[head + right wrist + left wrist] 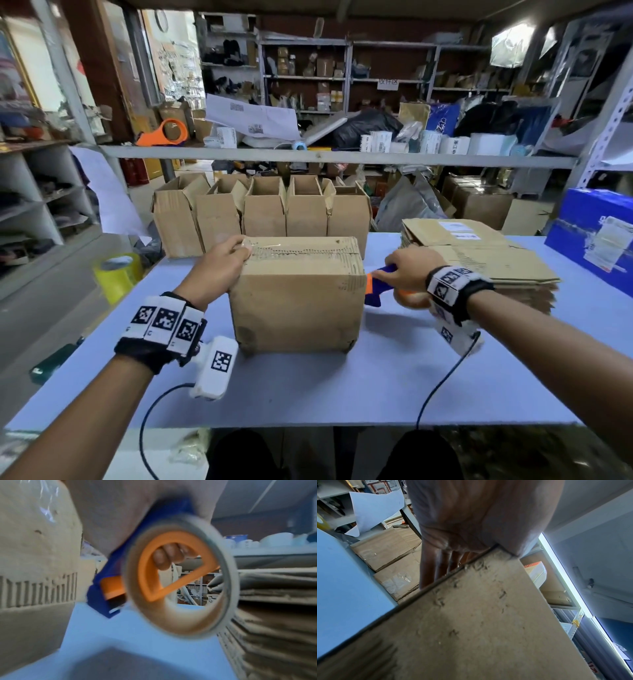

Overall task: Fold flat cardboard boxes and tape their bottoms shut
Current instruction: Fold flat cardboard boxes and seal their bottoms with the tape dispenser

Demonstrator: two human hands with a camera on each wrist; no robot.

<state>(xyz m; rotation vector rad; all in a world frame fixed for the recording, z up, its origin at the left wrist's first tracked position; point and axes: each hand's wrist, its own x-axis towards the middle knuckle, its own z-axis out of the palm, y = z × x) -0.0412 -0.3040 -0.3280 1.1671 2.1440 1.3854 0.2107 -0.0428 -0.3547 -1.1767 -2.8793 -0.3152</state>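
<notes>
An assembled cardboard box (298, 301) stands on the light-blue table (308, 387), with a strip of clear tape (291, 245) along its top seam. My left hand (227, 255) lies over the box's top left corner, thumb on the tape end. In the left wrist view its fingers (435, 566) run straight down past the box (488, 615) edge. My right hand (407, 270) grips a blue and orange tape dispenser (375, 287) against the box's upper right side. The right wrist view shows fingers (164, 557) curled through the handle, and the tape roll (223, 574).
A row of folded open boxes (263, 209) lines the table's far edge. A stack of flat boxes (479, 260) lies at the right, a blue carton (596, 236) beyond it. A yellow tape roll (118, 274) sits off the table's left. A shelf rail (308, 156) crosses behind.
</notes>
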